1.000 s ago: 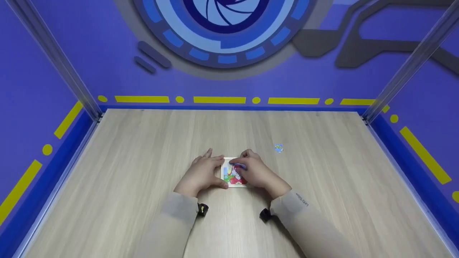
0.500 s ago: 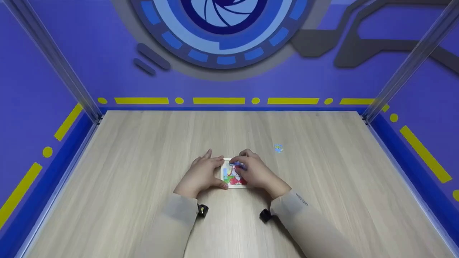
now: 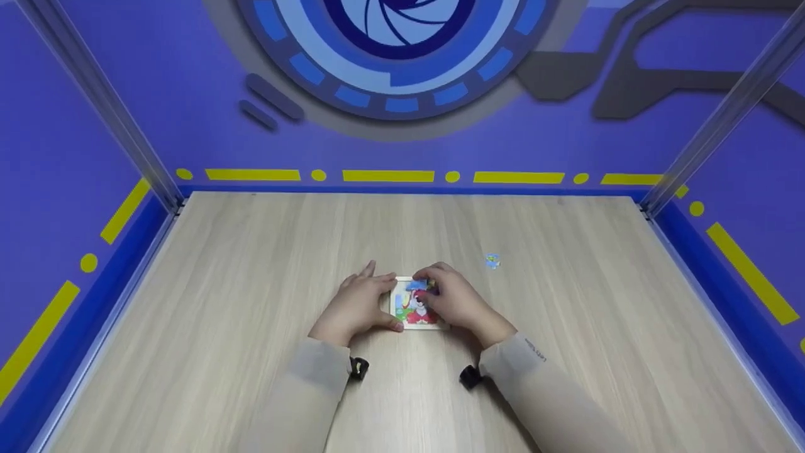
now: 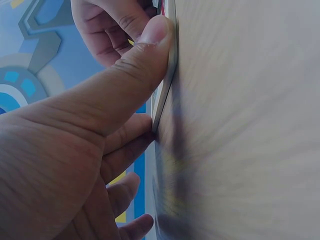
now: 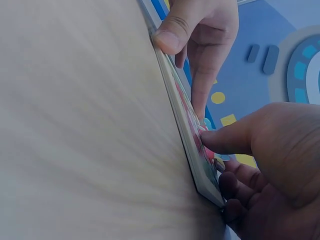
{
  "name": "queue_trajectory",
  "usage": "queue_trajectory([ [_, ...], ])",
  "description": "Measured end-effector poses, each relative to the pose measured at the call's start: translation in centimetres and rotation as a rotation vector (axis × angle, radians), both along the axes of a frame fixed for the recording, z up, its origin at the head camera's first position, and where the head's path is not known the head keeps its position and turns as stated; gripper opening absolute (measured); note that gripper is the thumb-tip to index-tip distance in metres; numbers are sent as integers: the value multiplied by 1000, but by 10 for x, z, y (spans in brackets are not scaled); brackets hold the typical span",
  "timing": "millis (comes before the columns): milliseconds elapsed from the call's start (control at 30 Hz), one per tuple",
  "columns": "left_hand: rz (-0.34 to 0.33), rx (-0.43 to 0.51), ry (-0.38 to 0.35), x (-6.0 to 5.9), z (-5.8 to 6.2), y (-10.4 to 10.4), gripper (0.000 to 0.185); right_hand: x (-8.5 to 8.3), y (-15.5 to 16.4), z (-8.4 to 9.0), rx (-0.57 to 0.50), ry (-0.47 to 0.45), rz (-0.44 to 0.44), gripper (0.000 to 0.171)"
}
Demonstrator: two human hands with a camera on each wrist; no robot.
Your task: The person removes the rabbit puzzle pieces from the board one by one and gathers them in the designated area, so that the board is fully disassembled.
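Note:
A small jigsaw puzzle in a pale wooden frame (image 3: 420, 327) lies mid-table in the head view, showing a red and white figure. My left hand (image 3: 355, 308) holds the frame's left side, thumb at the near corner and forefinger at the far corner; the other fingers spread away from it. Over the puzzle's upper right, my right hand (image 3: 465, 305) pinches a blue puzzle piece (image 3: 416, 285) between thumb and fingers, partly hidden by them. In the right wrist view, the right thumb (image 5: 220, 141) sits close over the picture and several fingertips are by the frame's edge.
One loose blue puzzle piece (image 3: 492, 260) lies on the wooden table (image 3: 251, 283) beyond the right hand. Purple panels (image 3: 188, 126) with metal corner posts enclose the table at the back and both sides.
The right hand's fingers have shifted slightly right and turned the piece, so more of its blue face shows. The left hand keeps its place on the frame; the view sways slightly.

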State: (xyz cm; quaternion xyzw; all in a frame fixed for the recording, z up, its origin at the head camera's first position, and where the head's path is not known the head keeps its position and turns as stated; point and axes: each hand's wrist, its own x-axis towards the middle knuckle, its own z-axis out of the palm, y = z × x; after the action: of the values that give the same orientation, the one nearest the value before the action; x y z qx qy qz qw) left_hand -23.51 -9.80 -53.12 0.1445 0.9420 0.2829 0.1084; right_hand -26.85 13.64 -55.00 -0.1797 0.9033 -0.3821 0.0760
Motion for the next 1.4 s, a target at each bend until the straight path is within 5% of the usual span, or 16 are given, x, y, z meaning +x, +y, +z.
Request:
queue_trajectory([
  [900, -3, -2, -10, -1, 1, 1, 97, -9, 18, 10, -5, 63, 53, 34],
  [1400, -7, 0, -6, -2, 0, 0, 100, -16, 74, 39, -101, 130, -99, 31],
])
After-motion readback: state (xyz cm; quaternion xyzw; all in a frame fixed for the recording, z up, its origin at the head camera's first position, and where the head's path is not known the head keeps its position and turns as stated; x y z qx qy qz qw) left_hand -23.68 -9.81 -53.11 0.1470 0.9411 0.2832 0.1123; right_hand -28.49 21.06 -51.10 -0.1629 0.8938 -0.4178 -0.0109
